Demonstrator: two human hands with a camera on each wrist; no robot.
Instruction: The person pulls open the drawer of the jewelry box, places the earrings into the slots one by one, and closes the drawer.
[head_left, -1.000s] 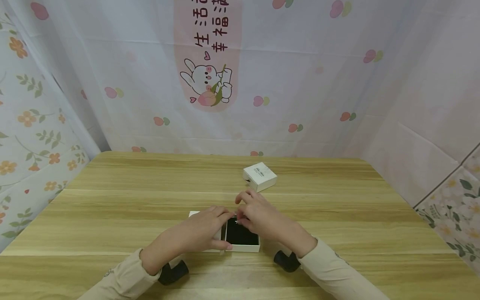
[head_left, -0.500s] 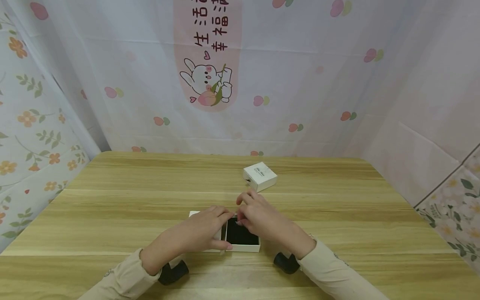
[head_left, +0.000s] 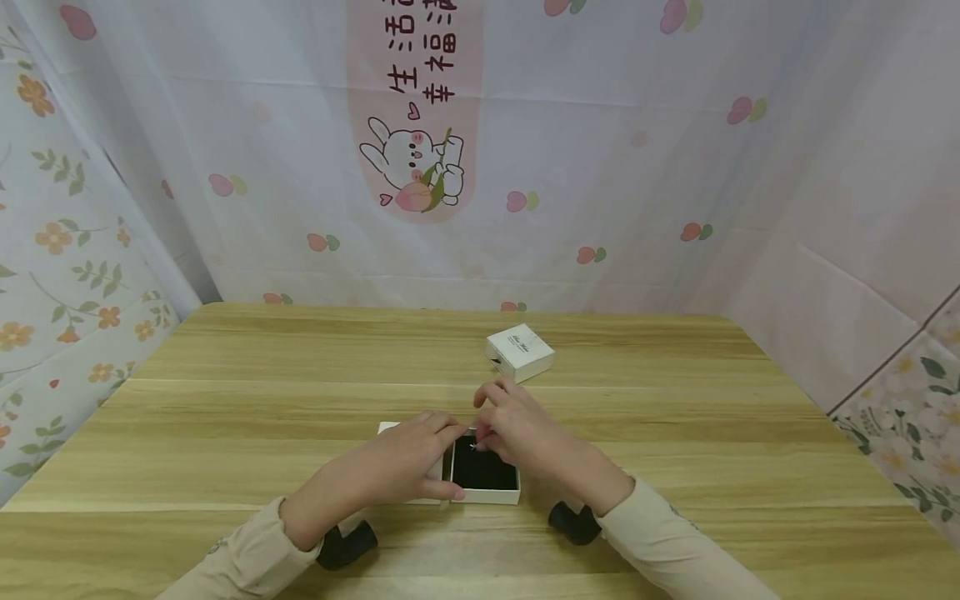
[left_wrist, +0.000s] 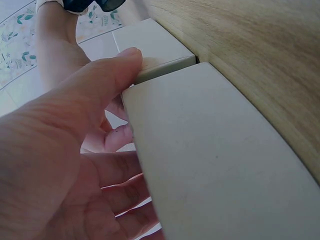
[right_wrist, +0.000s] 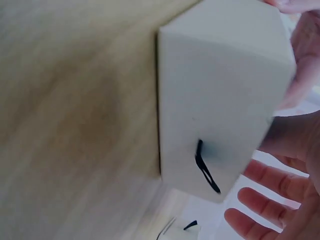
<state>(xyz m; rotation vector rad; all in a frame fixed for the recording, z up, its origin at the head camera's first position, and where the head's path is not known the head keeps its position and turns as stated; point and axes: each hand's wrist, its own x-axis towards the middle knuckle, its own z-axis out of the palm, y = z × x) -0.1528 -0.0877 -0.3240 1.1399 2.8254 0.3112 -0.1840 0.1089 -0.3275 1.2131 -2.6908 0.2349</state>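
Note:
A white slide-out jewelry box lies on the table, its drawer (head_left: 487, 497) pulled out to the right of the sleeve (head_left: 387, 426). Black padding (head_left: 487, 473) lines the drawer. My left hand (head_left: 401, 458) grips the box across the seam between sleeve and drawer, thumb at the near side and fingers at the far side. In the left wrist view that thumb lies over the joint. Thumb and forefinger of my right hand (head_left: 517, 425) pinch a tiny silvery piece of jewelry (head_left: 473, 447) over the padding; its exact kind is too small to tell. Its other fingers are bent above.
A second small white box (head_left: 520, 353) with dark lettering stands behind, towards the back of the wooden table (head_left: 262, 358). On the drawer's end, a black ribbon pull (right_wrist: 204, 165) shows. Printed curtains (head_left: 570, 167) hang behind and at both sides.
My right fingers have shifted slightly at the padding, and the silvery piece shows more plainly than half a second ago. The left hand and the box have stayed put.

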